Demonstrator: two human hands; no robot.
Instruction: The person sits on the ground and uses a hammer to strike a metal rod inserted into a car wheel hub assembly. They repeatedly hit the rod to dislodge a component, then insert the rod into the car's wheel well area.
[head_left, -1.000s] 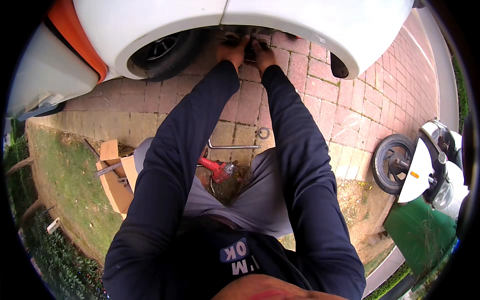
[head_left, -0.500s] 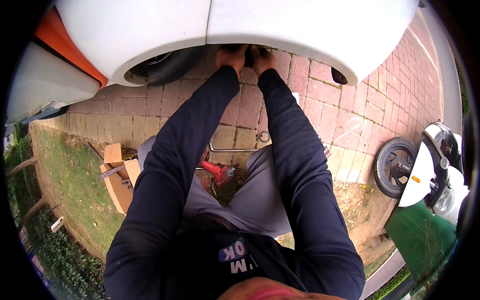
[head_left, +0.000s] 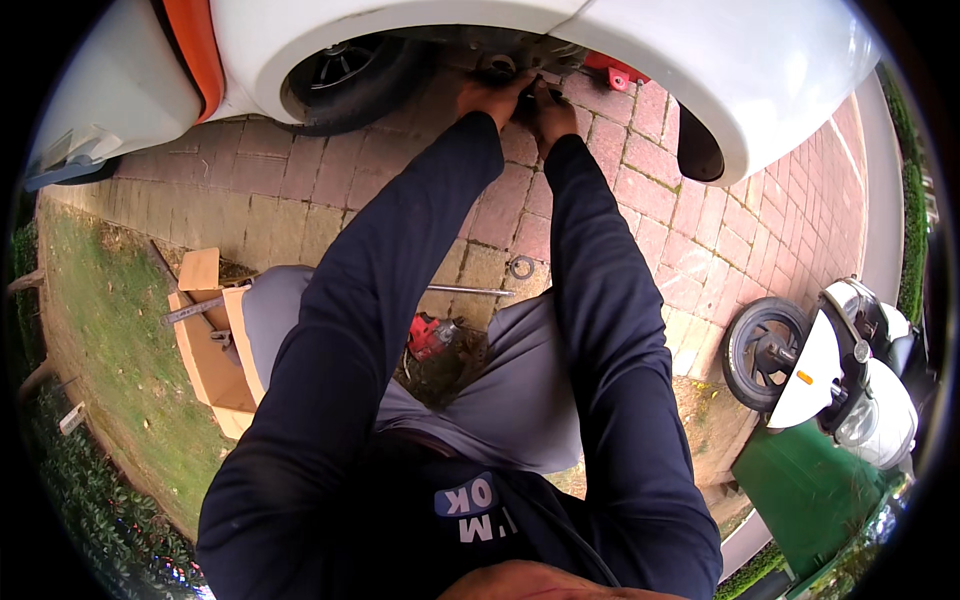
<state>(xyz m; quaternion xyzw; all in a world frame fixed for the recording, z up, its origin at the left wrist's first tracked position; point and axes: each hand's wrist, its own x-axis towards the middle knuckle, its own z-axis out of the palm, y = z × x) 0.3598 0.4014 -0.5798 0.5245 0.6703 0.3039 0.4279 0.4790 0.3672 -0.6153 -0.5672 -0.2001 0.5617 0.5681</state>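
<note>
Both my arms reach forward beneath the white body panel (head_left: 690, 60) of a vehicle, into its wheel arch. My left hand (head_left: 490, 98) is closed, its fingers curled by a dark part low under the arch. Close beside it on the right, my right hand (head_left: 555, 117) is closed too. Something small and dark lies between the two hands; its kind does not show. Just above my left hand is a dark round part (head_left: 496, 64) of the underside. Left of the hands stands a black tyre (head_left: 365, 95) with a dark spoked wheel.
A red metal piece (head_left: 618, 78) shows under the panel. Between my knees lie a red power tool (head_left: 430, 337), a metal bar (head_left: 470, 290) and a small ring (head_left: 521, 267) on the paving. An open cardboard box (head_left: 215, 365) with tools sits left. A white scooter (head_left: 850, 370) stands right.
The view has shifted, so more of the arch's underside and the red metal piece show. My hands stay close together under the panel, now a little farther right in view.
</note>
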